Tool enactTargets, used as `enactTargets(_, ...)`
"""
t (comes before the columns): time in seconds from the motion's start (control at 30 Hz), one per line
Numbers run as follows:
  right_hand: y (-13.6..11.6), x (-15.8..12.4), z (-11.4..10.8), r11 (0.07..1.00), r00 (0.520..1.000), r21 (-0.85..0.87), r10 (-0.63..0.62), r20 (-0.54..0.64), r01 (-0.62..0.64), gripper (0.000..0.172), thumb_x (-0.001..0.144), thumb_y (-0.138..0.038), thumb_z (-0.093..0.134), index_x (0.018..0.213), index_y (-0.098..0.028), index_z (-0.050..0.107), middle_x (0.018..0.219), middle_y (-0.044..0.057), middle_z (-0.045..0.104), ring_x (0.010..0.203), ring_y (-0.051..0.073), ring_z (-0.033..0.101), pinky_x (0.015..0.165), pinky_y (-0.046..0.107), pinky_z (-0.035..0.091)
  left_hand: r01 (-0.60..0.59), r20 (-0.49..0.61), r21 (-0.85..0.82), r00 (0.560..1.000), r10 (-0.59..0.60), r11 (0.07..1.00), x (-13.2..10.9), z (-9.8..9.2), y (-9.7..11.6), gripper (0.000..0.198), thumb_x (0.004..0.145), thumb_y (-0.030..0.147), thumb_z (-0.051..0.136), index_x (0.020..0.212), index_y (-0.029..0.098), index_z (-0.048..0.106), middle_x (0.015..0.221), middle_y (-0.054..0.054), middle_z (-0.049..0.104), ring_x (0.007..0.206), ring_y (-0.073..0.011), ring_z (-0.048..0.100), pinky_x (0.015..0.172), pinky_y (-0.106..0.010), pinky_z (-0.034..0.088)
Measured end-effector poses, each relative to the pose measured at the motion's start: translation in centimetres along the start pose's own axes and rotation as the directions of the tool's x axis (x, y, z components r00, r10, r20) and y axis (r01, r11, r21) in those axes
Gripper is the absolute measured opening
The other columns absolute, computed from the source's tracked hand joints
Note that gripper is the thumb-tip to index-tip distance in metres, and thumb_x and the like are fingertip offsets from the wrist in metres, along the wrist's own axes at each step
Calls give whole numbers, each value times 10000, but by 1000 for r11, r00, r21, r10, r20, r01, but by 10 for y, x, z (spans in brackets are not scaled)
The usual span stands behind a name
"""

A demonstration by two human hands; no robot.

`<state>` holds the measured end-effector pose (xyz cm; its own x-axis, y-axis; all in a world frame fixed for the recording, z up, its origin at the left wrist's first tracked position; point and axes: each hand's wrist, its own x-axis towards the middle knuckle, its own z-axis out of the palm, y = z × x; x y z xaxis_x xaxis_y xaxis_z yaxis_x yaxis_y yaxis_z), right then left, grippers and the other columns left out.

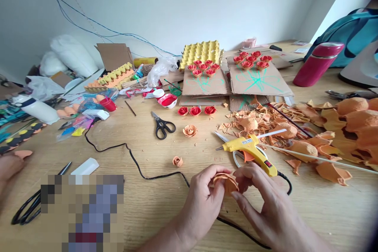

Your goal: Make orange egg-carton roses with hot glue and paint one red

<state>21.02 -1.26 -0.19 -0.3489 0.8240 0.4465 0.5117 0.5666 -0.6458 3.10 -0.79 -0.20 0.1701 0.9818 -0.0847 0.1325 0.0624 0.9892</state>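
My left hand (205,195) pinches an orange cup (228,186), the thumb on the near side and the fingers behind it. So the cup is between my two hands, held above the table (118,126). My right hand (261,199) has its thumb and forefinger at the right edge of the cup; whether they press it together, I cannot tell.

A black cord (147,178) comes from the left and passes below my hands. The yellow glue gun (245,145) lies just beyond my right hand, its nozzle to the left. Beyond my left hand sit a small bud (177,161) and, farther, an open orange flower (189,130), with the scissors (162,123) to its left. Behind it, three red flowers (195,111) make a row, near a bowl (167,106) of red paint. Orange scraps (256,122) cover the right side, behind the glue gun. At the far left, another person's hand (10,171) is near an orange piece (23,153).
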Motion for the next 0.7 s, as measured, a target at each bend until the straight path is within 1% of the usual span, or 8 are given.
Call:
enactTargets(0.07,-2,0,0,1000,999,15,0,47,0,224,982,-136,572,1145,-277,508,931,13,637,828,176,678,738,278,589,-42,20,43,999,41,998,1,-2,4,237,924,91,513,918,175,734,749,-1,663,566,-88,550,495,-144,487)
enactTargets(0.13,-3,0,0,999,997,40,-7,78,4,215,986,-127,554,1135,-276,508,964,24,633,870,178,688,763,276,593,-50,57,35,997,48,998,1,-3,7,219,913,100,532,862,174,731,776,-9,649,635,-107,594,524,-149,513)
enactTargets(0.27,-4,-1,0,996,997,87,-21,76,14,207,990,-79,512,1068,-271,500,950,23,618,851,166,677,758,264,589,44,113,-80,993,-35,996,0,-5,8,137,926,199,579,926,171,713,898,-30,639,678,-131,635,516,-189,567)
enactTargets(0.33,-4,-1,0,996,997,82,-24,67,19,200,987,-85,523,1064,-269,502,939,20,617,842,168,674,750,267,591,67,120,-94,991,-56,993,0,-5,6,139,932,208,570,937,172,704,912,-34,634,670,-134,632,509,-199,563)
enactTargets(0.4,-5,-1,-1,997,998,71,-32,57,28,184,988,-115,552,1080,-269,514,926,18,620,820,174,671,735,275,594,32,104,-35,994,-29,999,0,-5,6,154,920,164,556,904,174,709,898,-36,631,695,-144,632,531,-201,547)
enactTargets(0.53,-5,-1,-2,996,997,82,-37,67,31,189,996,-122,551,1107,-275,532,919,19,628,808,178,676,709,274,598,-139,96,169,988,124,976,1,-3,10,282,806,-15,508,757,176,709,818,-19,620,781,-152,621,691,-219,509)
enactTargets(0.6,-4,-1,0,995,997,96,-32,65,26,195,998,-95,522,1077,-273,534,918,25,628,808,179,678,697,272,594,-159,83,183,986,146,970,1,-3,10,300,786,-37,501,779,177,711,801,-8,625,770,-147,615,707,-223,490)
enactTargets(0.7,-3,0,2,993,999,114,-28,31,24,199,995,-75,517,1023,-272,521,906,24,631,785,175,670,688,275,586,-141,36,165,990,137,976,2,-5,7,266,827,-4,517,850,176,711,810,-6,652,769,-148,627,699,-223,483)
